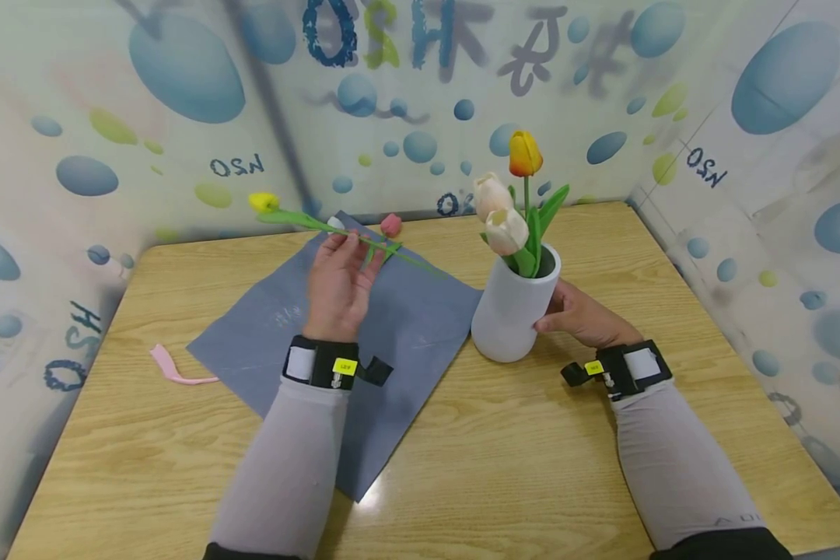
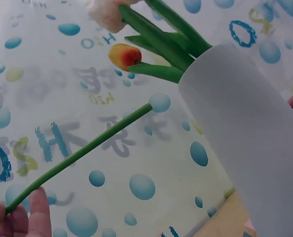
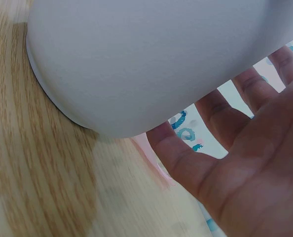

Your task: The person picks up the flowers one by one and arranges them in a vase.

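Note:
My left hand (image 1: 339, 288) pinches the green stem of a yellow tulip (image 1: 264, 203) above the grey wrapping sheet. The bloom points left, and the bare stem end (image 2: 147, 106) slants toward the vase without touching it. My right hand (image 1: 588, 315) holds a white vase (image 1: 507, 319) low on its right side, thumb in front; some fingertips are hidden behind the vase in the right wrist view. Inside the vase stand two whitish tulips (image 1: 506, 231) and an orange-yellow tulip (image 1: 526, 154) with green leaves.
The grey wrapping sheet (image 1: 420, 373) lies flat across the wooden table (image 1: 532, 459). At its back edge is a pink tulip (image 1: 391, 225). A pink ribbon (image 1: 175, 373) pokes out at the sheet's left corner. Patterned walls (image 1: 420, 109) enclose the table's back and sides.

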### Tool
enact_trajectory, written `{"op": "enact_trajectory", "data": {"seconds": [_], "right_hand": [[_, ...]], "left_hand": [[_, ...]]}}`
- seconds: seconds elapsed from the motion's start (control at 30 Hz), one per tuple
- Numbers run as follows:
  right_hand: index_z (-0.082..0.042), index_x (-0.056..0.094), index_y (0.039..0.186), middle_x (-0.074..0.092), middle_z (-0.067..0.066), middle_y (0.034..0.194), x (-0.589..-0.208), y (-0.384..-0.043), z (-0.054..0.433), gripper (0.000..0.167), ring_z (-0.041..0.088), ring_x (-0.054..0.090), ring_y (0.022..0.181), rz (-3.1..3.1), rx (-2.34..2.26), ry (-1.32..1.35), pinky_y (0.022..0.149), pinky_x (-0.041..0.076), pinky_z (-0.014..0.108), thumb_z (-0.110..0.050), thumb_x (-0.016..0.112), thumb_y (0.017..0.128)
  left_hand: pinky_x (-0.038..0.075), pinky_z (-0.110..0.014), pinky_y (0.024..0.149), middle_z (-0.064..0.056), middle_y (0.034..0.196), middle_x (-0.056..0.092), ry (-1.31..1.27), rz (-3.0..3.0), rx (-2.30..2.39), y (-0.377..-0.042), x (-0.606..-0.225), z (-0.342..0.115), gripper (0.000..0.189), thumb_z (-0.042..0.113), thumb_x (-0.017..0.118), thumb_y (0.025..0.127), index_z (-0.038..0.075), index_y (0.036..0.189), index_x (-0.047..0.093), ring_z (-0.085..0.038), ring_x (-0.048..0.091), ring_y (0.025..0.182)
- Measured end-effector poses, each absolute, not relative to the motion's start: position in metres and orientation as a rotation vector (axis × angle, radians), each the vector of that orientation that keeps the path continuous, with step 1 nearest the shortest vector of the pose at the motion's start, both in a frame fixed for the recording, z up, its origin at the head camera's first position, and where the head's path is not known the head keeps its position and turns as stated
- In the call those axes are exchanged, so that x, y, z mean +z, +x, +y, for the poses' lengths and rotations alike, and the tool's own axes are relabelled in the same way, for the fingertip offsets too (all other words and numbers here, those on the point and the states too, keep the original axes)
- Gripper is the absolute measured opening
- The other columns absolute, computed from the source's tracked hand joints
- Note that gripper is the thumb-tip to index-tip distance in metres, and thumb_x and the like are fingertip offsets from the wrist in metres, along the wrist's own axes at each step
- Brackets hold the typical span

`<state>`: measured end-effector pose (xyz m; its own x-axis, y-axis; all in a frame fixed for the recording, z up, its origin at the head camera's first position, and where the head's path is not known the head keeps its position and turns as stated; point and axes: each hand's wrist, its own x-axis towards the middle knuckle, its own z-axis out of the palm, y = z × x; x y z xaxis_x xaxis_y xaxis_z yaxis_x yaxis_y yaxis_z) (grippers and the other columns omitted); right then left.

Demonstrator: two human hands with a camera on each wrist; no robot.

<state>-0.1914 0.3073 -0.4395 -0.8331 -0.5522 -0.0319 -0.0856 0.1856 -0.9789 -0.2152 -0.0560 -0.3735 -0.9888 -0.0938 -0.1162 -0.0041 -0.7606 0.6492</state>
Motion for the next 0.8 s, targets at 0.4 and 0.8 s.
{"op": "enact_trajectory", "data": {"seconds": [0.4,0.8], "right_hand": [[-0.017,0.036,0.159,0.052,-0.005,0.149,-0.439,-0.190,0.306,0.079,0.012,0.054,0.134,2.101,-1.680,-0.599,0.107,0.048,0.024,-0.011,0.079,0.092],[-0.019,0.034,0.160,0.049,-0.001,0.153,-0.439,-0.192,0.307,0.082,0.013,0.052,0.136,2.090,-1.682,-0.606,0.108,0.047,0.025,-0.014,0.079,0.092]], "left_hand": [[0.052,-0.043,0.104,-0.004,0.108,0.058,0.197,-1.087,-2.836,-0.211,-0.350,-0.018,0.010,0.009,0.050,0.109,0.010,0.117,0.044,-0.018,0.061,0.104],[0.059,-0.038,0.091,0.000,0.107,0.053,0.033,-1.180,-2.735,-0.201,-0.333,0.006,0.010,0.006,0.050,0.109,0.013,0.113,0.044,-0.016,0.058,0.101]]}}
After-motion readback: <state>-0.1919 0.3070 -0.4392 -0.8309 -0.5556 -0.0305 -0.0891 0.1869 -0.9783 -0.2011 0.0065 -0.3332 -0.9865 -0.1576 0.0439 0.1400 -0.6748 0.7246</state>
